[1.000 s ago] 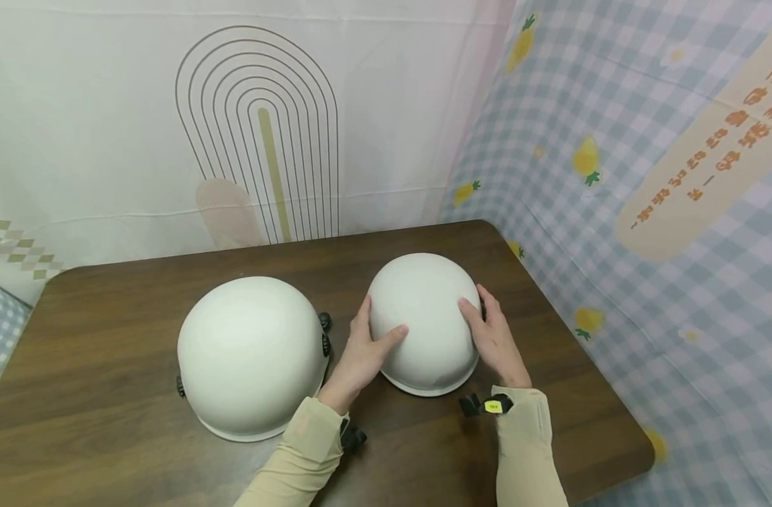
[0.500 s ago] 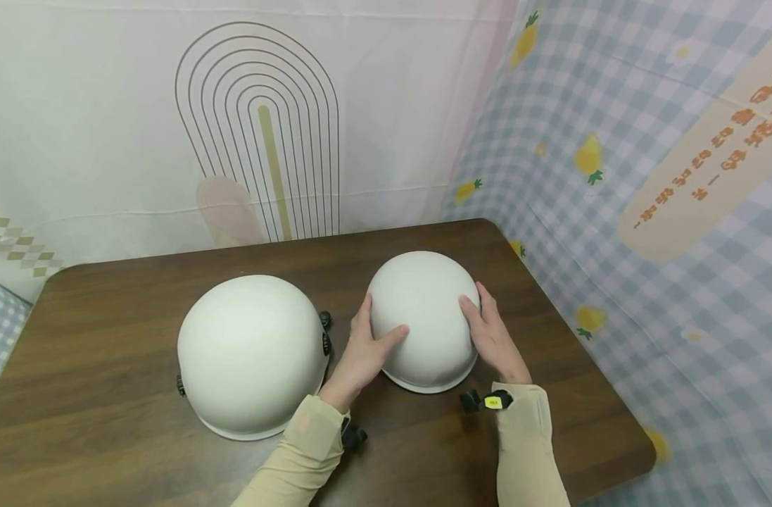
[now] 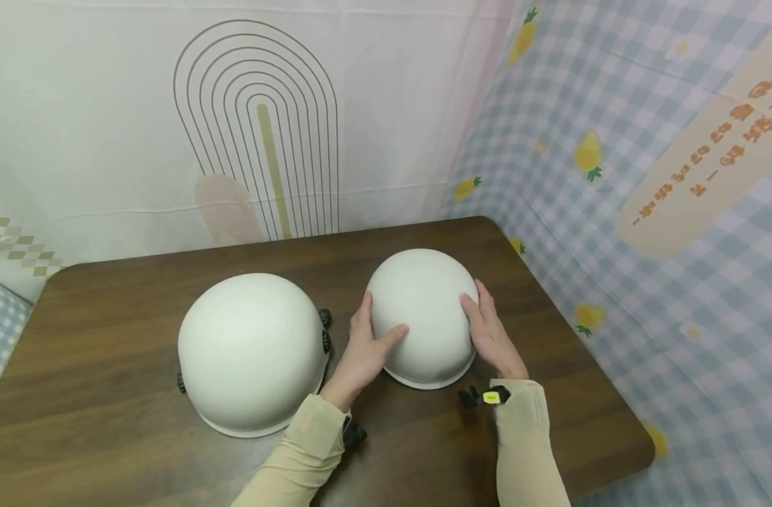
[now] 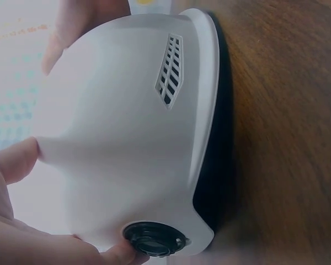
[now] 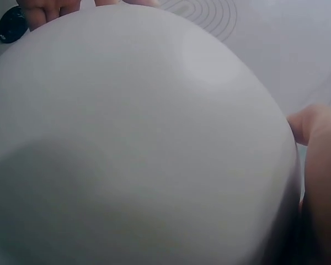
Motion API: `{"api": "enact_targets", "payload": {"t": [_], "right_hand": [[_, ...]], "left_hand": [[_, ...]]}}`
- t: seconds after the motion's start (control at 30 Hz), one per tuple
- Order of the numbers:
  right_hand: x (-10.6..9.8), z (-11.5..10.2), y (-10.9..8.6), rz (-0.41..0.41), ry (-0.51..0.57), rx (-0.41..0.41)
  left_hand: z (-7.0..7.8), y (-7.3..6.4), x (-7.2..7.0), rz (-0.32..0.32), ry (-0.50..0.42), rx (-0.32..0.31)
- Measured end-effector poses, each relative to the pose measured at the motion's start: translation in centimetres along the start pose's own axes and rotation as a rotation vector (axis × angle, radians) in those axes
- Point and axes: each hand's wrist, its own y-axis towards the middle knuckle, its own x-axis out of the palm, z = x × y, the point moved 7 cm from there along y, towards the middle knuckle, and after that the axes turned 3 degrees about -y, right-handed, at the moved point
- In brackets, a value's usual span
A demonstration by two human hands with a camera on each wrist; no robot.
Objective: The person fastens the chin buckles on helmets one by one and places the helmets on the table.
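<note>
A smooth white helmet, dome up, is at the right side of the table between both hands. My left hand grips its left side, thumb spread over the shell. On the opposite side my right hand holds it, with the thumb on the shell and fingers round the far side. The left wrist view shows a slatted vent and a black round fitting near the rim, with left fingertips at that fitting. In the right wrist view the shell fills most of the picture.
A second white helmet with black side fittings stands dome up to the left, close to the left forearm. The brown wooden table has rounded corners. Patterned cloths hang behind it and along its right side.
Both hands keep the same hold on the helmet. The head view has shifted slightly, and the helmet sits a touch higher in it.
</note>
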Motion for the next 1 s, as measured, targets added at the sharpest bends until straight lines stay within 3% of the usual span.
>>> {"api": "enact_targets", "payload": {"t": [0.63, 1.0], "right_hand": [[0.21, 0.04, 0.3, 0.019, 0.026, -0.069], [0.19, 0.6, 0.18, 0.025, 0.044, -0.083]], "left_hand": [[0.32, -0.38, -0.15, 0.011, -0.012, 0.016], [0.05, -0.21, 0.16, -0.007, -0.021, -0.013]]}}
